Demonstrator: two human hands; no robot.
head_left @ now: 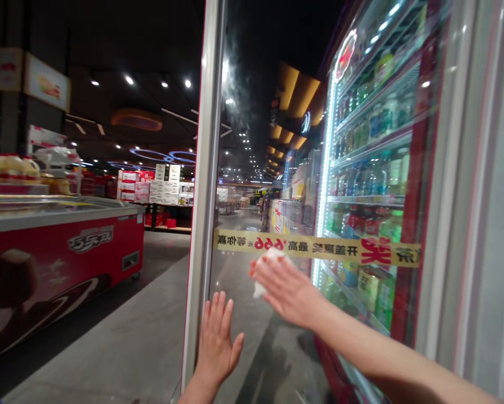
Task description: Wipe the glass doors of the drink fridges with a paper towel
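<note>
A glass door (252, 219) with a pale metal frame stands right in front of me, and a yellow strip (319, 245) with mirrored lettering runs across it. Against the pane, just below and over that strip, my right hand (292, 289) presses a white wipe (259, 289), its fingers stretched over the wipe. Part of the wipe is hidden under the palm, and I cannot tell whether it is cloth or paper. Lower down, my left hand (219, 336) lies open on the door beside its left frame edge, fingers pointing up, with nothing in it.
Through the glass, or mirrored in it, is a lit drinks cooler (372, 151) with several shelves of bottles. To the left stands a red chest freezer (62, 269), with jugs (14, 167) above it. Stacked cartons (165, 184) sit farther back. Grey floor (121, 331) runs between.
</note>
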